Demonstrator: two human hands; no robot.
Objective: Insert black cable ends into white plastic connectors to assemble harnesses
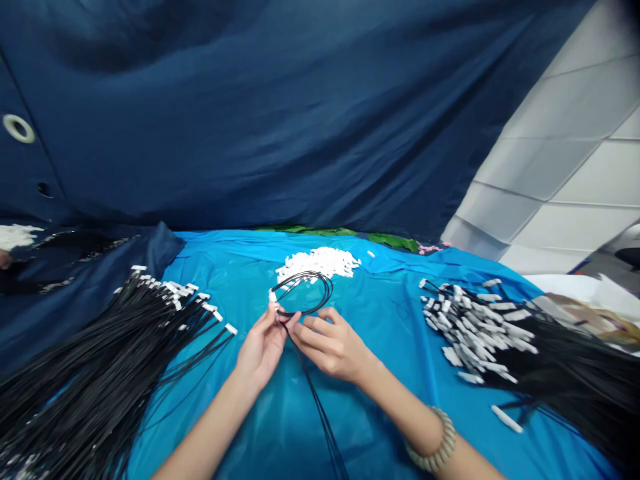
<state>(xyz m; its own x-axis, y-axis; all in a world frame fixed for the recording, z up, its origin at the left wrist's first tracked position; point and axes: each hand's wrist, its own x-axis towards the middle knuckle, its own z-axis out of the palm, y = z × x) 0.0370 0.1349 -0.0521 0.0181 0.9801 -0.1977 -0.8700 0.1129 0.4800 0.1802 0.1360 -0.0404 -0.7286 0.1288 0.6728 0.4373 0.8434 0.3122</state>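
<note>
My left hand [263,348] pinches a few thin black wires near a white connector end [273,296]. The wires form a loop [305,293] above my hands, and several strands hang down [320,413] across the blue sheet. My right hand [331,345] sits beside the left, with its fingertips close to the wires. Whether it grips them is hidden. A heap of small white connectors [317,262] lies just beyond the loop. A large bundle of black wires with white ends [110,353] lies to my left, and another [500,340] lies to my right.
A shiny blue plastic sheet [385,300] covers the table. A loose white connector [507,419] lies near the right bundle. A dark blue cloth [225,113] hangs behind, with green leaves [340,232] along its foot. White sheets [565,287] lie at the right edge.
</note>
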